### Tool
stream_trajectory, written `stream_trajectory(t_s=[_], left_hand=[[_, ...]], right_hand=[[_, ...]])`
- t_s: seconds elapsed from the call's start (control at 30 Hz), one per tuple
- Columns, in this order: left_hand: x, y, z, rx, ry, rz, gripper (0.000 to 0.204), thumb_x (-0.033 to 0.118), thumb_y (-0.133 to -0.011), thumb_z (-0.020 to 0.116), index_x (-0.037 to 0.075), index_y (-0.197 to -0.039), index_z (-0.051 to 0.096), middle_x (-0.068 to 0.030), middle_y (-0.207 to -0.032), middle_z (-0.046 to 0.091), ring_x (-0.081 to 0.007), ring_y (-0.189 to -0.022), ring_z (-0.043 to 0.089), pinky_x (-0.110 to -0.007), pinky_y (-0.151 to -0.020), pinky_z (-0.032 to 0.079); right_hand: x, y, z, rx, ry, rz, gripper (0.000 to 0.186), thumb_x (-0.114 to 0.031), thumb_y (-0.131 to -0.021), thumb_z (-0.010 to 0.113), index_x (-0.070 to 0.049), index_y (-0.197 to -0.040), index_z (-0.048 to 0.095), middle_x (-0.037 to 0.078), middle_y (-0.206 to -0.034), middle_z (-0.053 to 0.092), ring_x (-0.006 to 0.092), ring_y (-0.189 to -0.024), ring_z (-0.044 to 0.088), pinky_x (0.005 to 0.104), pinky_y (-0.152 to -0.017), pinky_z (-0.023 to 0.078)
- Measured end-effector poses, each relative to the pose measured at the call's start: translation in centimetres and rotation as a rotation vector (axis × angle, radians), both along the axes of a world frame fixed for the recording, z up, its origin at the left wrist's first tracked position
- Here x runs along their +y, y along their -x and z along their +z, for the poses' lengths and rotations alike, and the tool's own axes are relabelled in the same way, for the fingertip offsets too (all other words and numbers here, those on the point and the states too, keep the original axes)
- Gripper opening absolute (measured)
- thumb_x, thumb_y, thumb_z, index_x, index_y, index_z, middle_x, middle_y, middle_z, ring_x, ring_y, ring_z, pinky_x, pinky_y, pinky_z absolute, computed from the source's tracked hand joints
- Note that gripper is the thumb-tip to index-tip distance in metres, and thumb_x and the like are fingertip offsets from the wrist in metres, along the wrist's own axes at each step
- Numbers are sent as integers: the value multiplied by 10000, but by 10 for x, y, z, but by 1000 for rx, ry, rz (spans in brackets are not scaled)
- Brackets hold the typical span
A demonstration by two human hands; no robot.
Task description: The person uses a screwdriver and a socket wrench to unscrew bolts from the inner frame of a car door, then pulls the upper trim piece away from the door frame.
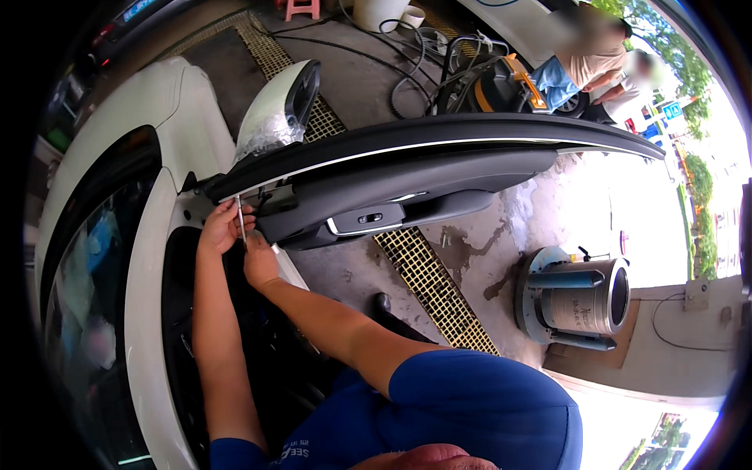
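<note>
Both of my hands are at the hinge end of an open car door, by its inner trim. My left hand has its fingers closed around a slim silver rod-shaped tool, whose top reaches the door's upper corner. Just below and to the right, my right hand is closed on the lower end of that tool. The exact kind of tool is too small to make out. Beyond the door edge sticks out the white side mirror, with clear film wrapped around its base.
The white car body lies along my left. A metal drum-shaped machine stands on the floor at right. Floor grating runs beneath the door. Black hoses and an orange-black machine lie beyond, near two people.
</note>
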State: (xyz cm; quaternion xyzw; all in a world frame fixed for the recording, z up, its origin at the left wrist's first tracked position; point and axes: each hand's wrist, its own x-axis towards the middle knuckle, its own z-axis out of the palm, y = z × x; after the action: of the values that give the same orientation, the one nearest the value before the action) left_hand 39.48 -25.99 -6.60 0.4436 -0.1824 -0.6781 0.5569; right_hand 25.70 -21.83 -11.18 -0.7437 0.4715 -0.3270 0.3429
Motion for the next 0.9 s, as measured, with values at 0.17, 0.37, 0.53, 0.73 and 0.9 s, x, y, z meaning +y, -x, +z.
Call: stream_trajectory(t_s=[0.17,0.37,0.53,0.73,0.9], left_hand=[[-1,4,-7,96,-35,125,130,159,-943,494,100,-1044,552,-63,-843,597,-138,-648,547,-283,-553,462],[-2,14,-7,103,-52,281,82,133,-924,526,86,-981,563,-55,-814,583,-128,-629,513,-255,-505,420],[-9,18,-13,82,-33,348,81,125,-914,556,77,-976,572,-40,-789,562,-123,-604,500,-238,-475,392],[-8,23,-10,48,-37,340,101,175,-940,524,87,-971,563,-18,-791,544,-87,-573,462,-210,-451,357],[-8,21,-18,89,41,315,120,187,-953,499,79,-983,540,-19,-819,534,-87,-572,447,-209,-463,353]], right_hand=[[0,7,16,339,21,158,256,-96,-811,555,11,-1031,481,210,-951,594,354,-786,639,420,-684,524],[-12,16,53,539,-4,319,226,-93,-836,502,28,-1022,464,169,-875,645,329,-802,664,389,-700,541],[-22,15,62,533,-217,357,182,-147,-839,518,-41,-985,540,206,-1011,651,312,-880,670,386,-679,540],[-19,37,22,-1153,-1885,331,261,-344,-904,452,-109,-943,559,-5,-686,433,119,-565,381,235,-461,292],[-8,31,16,-1562,-1959,368,255,-343,-929,414,-110,-917,517,0,-755,483,122,-631,430,235,-474,298]])
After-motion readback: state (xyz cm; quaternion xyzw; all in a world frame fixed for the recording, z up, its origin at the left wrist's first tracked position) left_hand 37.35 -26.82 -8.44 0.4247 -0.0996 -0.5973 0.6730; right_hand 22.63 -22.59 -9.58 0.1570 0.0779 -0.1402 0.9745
